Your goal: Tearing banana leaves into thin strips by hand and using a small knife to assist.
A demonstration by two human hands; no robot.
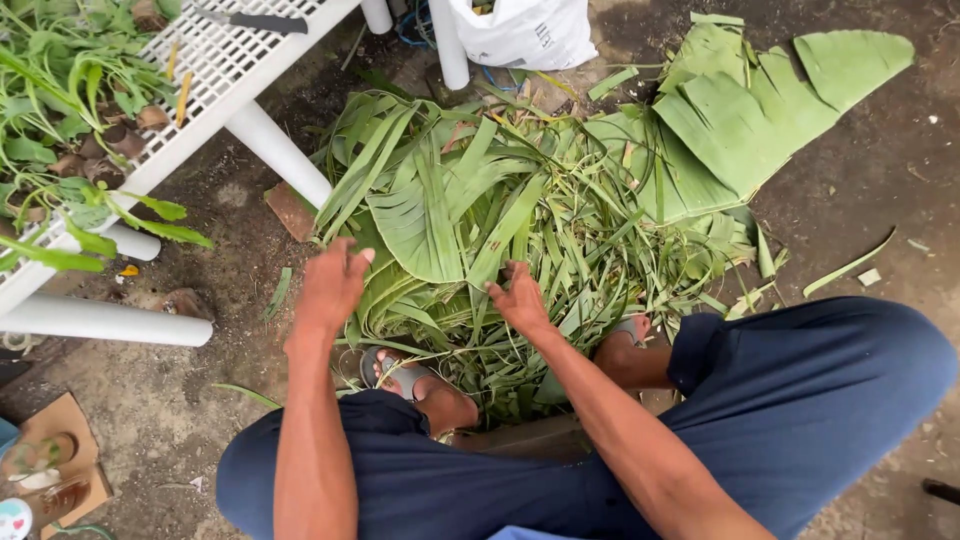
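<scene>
Bare dirt ground lies under you. Your left hand spreads open on the leaf pile (strips running mostly near-to-far); your right hand presses in, fingertips buried. Far left, a white table is cut off.

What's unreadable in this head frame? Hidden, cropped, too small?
- Right hand: fingertips buried in the heap of torn green banana-leaf strips; grip unclear.
- Left hand: seen from behind; palm contact hidden.
- White plastic sack: cut by top edge.
- Dark-handled knife on the white mesh table: blade cropped, small.
</scene>
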